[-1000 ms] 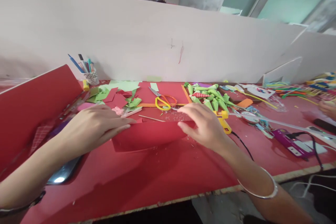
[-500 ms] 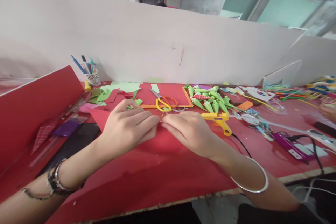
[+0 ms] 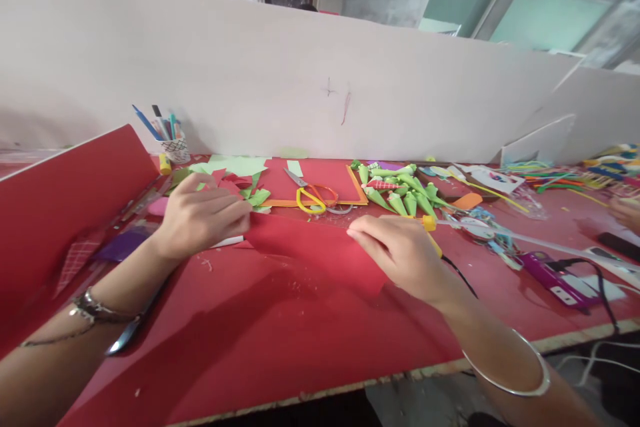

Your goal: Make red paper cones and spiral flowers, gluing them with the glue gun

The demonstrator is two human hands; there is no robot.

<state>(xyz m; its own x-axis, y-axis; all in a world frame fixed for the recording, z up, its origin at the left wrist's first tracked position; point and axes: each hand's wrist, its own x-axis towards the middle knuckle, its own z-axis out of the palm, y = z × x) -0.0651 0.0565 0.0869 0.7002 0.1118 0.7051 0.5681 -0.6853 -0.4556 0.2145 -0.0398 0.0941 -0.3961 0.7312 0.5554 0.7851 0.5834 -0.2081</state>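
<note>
White partition (image 3: 225,73) runs across the back, red tabletop (image 3: 300,367) in front, cluttered along its far side. We have a red paper sheet (image 3: 310,243) mid-table between our two hands, upper edge stretched sideways. Our left hand (image 3: 200,219) is closed on the sheet's left end, fingers bunched, fingertips mostly hidden from us. Our right hand (image 3: 405,250) pinches the upper edge toward the right end, thumb against forefinger. Just beyond the sheet we get scissors (image 3: 304,185) with yellow and orange handles, then a pile of green rolled pieces (image 3: 410,201) to their right. Yellow glue gun (image 3: 429,223) is partly hidden behind our right hand. Pen cup (image 3: 174,149) back left, purple power strip (image 3: 550,277) right, another person's hand (image 3: 625,212) blurred at the right edge
</note>
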